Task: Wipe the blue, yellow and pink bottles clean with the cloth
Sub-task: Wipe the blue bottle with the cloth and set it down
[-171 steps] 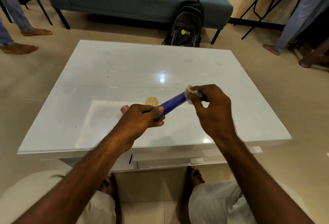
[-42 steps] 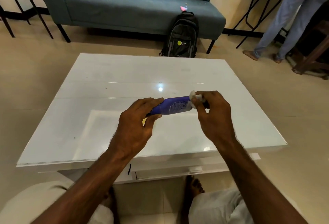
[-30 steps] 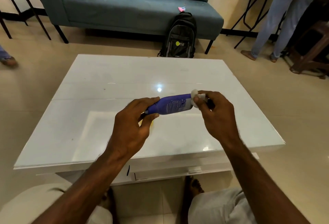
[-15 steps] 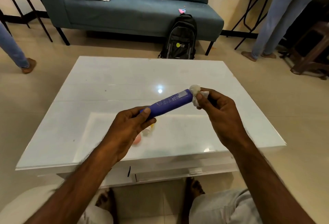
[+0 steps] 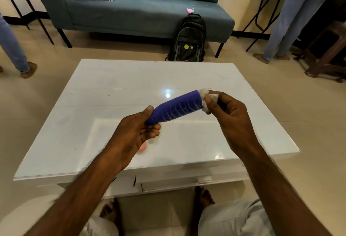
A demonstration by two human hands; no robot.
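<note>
Tilting blue bottle (image 5: 177, 107), white cloth (image 5: 206, 99) bunched over its upper end

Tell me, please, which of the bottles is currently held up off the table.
The blue bottle: both hands hold it above the table, while the pink bottle lies on the tabletop beneath.

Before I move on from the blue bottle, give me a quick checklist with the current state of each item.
1. Left hand grips the narrow end of the blue plastic bottle: ok.
2. Right hand pinches the small white cloth against the bottle's far end: ok.
3. Bottle held up off the glossy white table: ok.
4. Blue bottle fully wiped: cannot tell; no dirt can be made out.
5. Pink bottle lies on the table under the left hand, mostly hidden: ok.
6. Yellow bottle located: cannot tell; only a yellowish trace shows by the left hand's fingers.
</note>
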